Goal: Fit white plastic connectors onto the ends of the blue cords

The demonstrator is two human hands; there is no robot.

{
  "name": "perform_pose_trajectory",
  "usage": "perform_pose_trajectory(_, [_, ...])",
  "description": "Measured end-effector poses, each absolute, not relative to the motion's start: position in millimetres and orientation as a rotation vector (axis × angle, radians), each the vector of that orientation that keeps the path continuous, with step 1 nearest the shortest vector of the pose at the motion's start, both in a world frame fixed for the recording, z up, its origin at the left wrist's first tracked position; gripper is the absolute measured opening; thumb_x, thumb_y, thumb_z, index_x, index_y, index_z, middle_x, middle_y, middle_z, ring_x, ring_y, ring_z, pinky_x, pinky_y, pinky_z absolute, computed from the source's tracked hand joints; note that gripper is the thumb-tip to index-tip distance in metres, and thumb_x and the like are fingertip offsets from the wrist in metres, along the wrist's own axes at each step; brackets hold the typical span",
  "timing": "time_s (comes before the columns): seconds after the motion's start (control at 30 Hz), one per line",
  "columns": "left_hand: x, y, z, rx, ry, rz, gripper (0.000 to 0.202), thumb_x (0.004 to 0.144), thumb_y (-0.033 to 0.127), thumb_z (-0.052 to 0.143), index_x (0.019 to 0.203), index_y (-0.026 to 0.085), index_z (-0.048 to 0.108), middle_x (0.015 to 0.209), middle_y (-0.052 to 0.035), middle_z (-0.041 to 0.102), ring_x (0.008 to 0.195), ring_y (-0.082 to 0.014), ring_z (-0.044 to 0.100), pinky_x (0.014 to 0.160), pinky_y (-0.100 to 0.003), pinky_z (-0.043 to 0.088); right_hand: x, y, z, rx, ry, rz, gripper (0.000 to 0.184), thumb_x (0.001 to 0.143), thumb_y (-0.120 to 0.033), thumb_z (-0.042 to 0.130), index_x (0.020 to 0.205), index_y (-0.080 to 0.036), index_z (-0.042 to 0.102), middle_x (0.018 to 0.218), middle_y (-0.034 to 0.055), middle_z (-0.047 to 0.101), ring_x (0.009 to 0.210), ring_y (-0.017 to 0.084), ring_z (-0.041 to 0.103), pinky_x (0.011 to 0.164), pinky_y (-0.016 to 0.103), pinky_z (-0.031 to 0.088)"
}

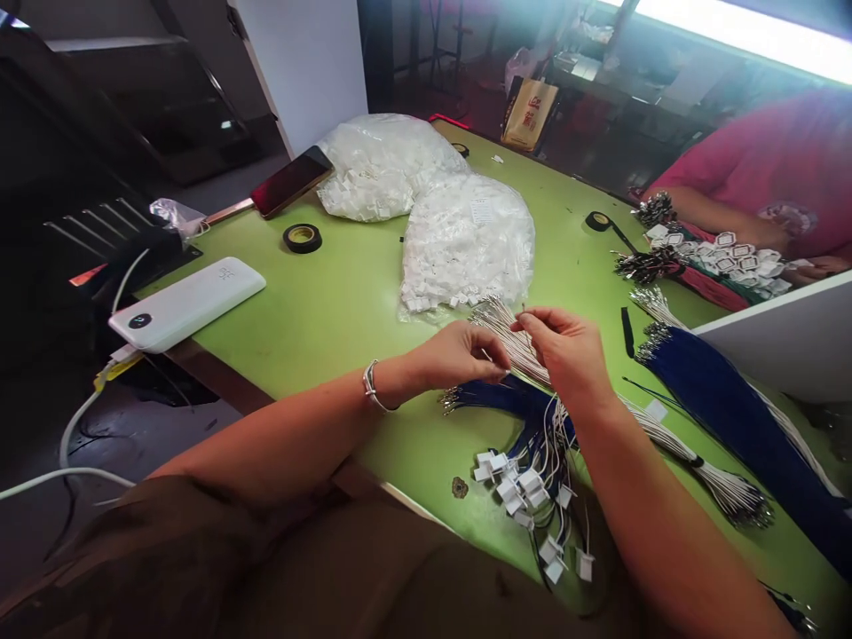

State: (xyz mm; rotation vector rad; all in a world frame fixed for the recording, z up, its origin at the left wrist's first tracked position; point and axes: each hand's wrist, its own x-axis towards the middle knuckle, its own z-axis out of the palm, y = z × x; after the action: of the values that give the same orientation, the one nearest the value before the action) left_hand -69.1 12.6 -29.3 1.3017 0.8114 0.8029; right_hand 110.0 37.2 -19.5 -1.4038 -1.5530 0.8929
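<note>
I see the left hand (459, 353) and right hand (565, 348) close together above the green table (333, 311), fingertips pinched on thin white wires (512, 342) fanned out between them. Just beneath the hands lies a blue wire bundle (506, 399), with finished leads carrying white connectors (519, 484) trailing toward the near edge of the table. Beyond the hands, two clear bags of white parts (466, 240) rest mid-table. Farther left on the table I note a black tape roll (302, 238), a phone (291, 182) and a white power bank (187, 302). At the table's far right, another person's arm (719, 217) rests beside sorted connectors.
</note>
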Motion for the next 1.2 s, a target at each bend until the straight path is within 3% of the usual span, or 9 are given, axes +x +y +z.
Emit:
perform_pose_trajectory(0.1, [-64.6,14.7,-39.2,1.059,0.806,0.935,0.010,0.069,0.009,0.074,0.076,0.011,0.067,0.066,-0.0013,0.068,0.064,-0.0091,0.064,0.068,-0.023,0.051,120.5,7.8,-11.5,-1.345,-1.444,1.058,0.024,0.077,-0.042,0.069,0.083,-0.018,0.072,0.067,0.0006,0.067,0.042,0.007,0.040,0.041,0.023,0.033])
perform_pose_trajectory(0.2, [-61.1,14.9,-48.4,0.916,0.732,0.960,0.022,0.067,0.017,0.082,0.079,0.010,0.066,0.067,-0.0014,0.068,0.064,-0.0090,0.065,0.067,-0.022,0.050,126.1,-11.0,-20.9,-1.349,-1.547,0.938,0.017,0.076,-0.035,0.069,0.075,-0.019,0.072,0.065,0.0006,0.067,0.055,0.012,0.054,0.054,0.025,0.044])
perform_pose_trajectory(0.3, [-59.7,14.0,-51.7,0.835,0.694,0.930,0.030,0.063,0.022,0.087,0.081,0.010,0.065,0.071,-0.0013,0.069,0.065,-0.0077,0.065,0.069,-0.020,0.050,127.5,-15.9,-34.7,-1.346,-1.711,0.737,0.016,0.079,-0.030,0.062,0.074,-0.019,0.073,0.069,0.0020,0.070,0.064,0.015,0.059,0.064,0.027,0.047])
perform_pose_trajectory(0.53, [-61.2,14.6,-49.1,0.888,0.667,0.867,0.031,0.063,0.025,0.089,0.079,0.010,0.067,0.071,-0.0022,0.070,0.065,-0.0083,0.065,0.068,-0.020,0.050,126.2,-18.0,-37.5,-1.399,-1.927,0.506,0.019,0.080,-0.025,0.055,0.068,-0.020,0.068,0.055,-0.0017,0.059,0.049,0.010,0.045,0.054,0.024,0.036])
perform_pose_trajectory(0.8, [-60.4,12.6,-43.6,1.150,0.739,0.888,0.019,0.067,0.020,0.082,0.076,0.010,0.068,0.068,-0.0012,0.069,0.066,-0.0092,0.064,0.069,-0.024,0.052,122.5,-22.5,-36.5,-1.395,-1.994,0.244,0.017,0.074,-0.019,0.054,0.058,-0.020,0.059,0.047,-0.0052,0.047,0.045,0.009,0.035,0.050,0.023,0.029])
perform_pose_trajectory(1.2, [-58.7,12.1,-44.3,1.205,0.819,0.922,0.011,0.067,0.012,0.075,0.075,0.010,0.069,0.068,-0.0015,0.070,0.064,-0.0085,0.064,0.066,-0.022,0.052,128.0,-20.3,-36.9,-1.357,-1.915,0.560,0.016,0.079,-0.022,0.056,0.068,-0.018,0.067,0.055,-0.0017,0.062,0.050,0.011,0.051,0.053,0.023,0.040])
